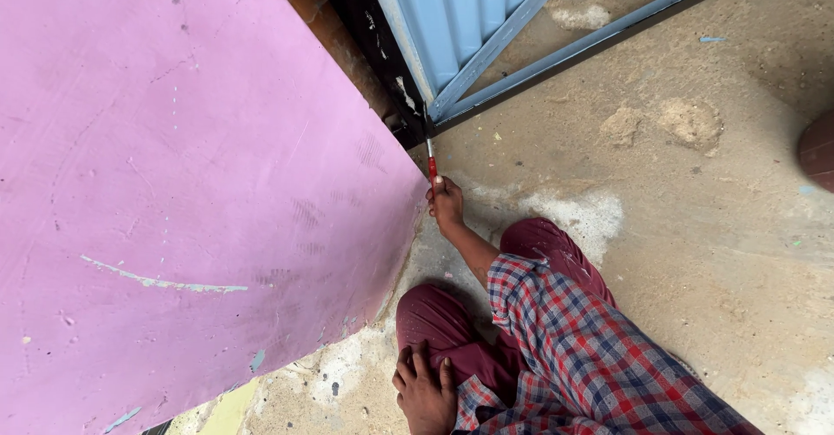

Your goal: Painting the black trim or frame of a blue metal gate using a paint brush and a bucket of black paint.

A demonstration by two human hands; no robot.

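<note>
- Left hand (426, 391), nearest: fingers spread and released, resting flat on a maroon trouser knee (443, 322); plaid red-and-blue sleeve (573, 348) beside it.
- Right hand (446, 202), farther out: fingers clenched around a slim red-handled tool (431, 161), thin metal shaft pointing away toward the gate corner.
- Pink wall (174, 183), left: smooth matte paint, scuffed, with pale scratches.
- Concrete floor (712, 252): rough, sandy, patched white.
- Blue gate (469, 18), far: ribbed metal sheet in a grey angled frame, lower corner just beyond the tool tip.
</note>
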